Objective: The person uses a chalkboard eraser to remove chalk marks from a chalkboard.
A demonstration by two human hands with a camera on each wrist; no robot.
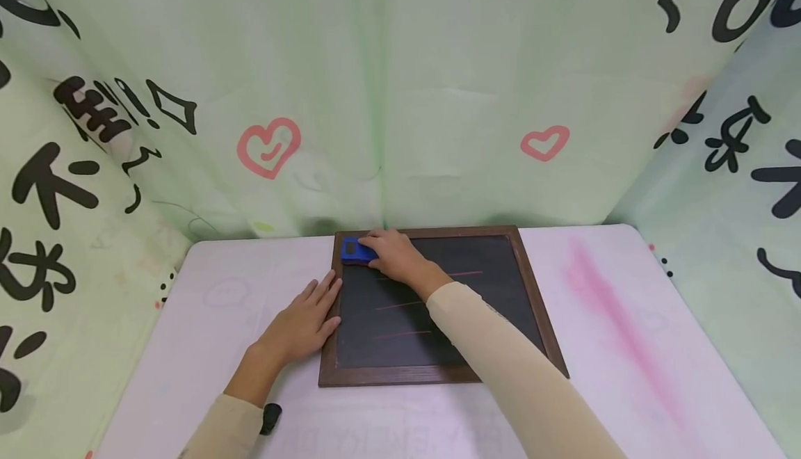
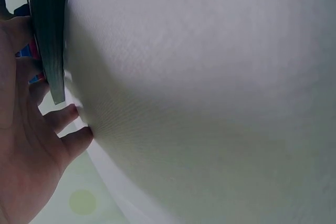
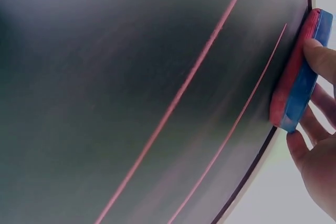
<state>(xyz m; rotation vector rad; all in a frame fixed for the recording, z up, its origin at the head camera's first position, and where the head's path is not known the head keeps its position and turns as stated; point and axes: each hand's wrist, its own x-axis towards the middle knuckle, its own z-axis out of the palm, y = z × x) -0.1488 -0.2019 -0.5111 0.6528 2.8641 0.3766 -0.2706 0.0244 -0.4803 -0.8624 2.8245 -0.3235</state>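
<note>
A small blackboard [image 1: 400, 348] in a brown wooden frame lies on the table, with several thin red chalk lines across its dark surface. At its far left corner my right hand [image 1: 395, 256] grips a blue eraser [image 1: 357, 251]. In the right wrist view the eraser [image 3: 299, 77] shows a red felt side against the board, thumb on one side and fingers on the other. My left hand [image 1: 302, 321] lies spread with fingertips on the board's left frame edge. The left wrist view shows this hand [image 2: 31, 129] at the frame's edge [image 2: 50, 35], some fingers over it.
The white table [image 1: 250, 285] has a pink smear [image 1: 616, 299] right of the board. Pale green curtains [image 1: 438, 132] with dark writing and red hearts stand behind and at both sides.
</note>
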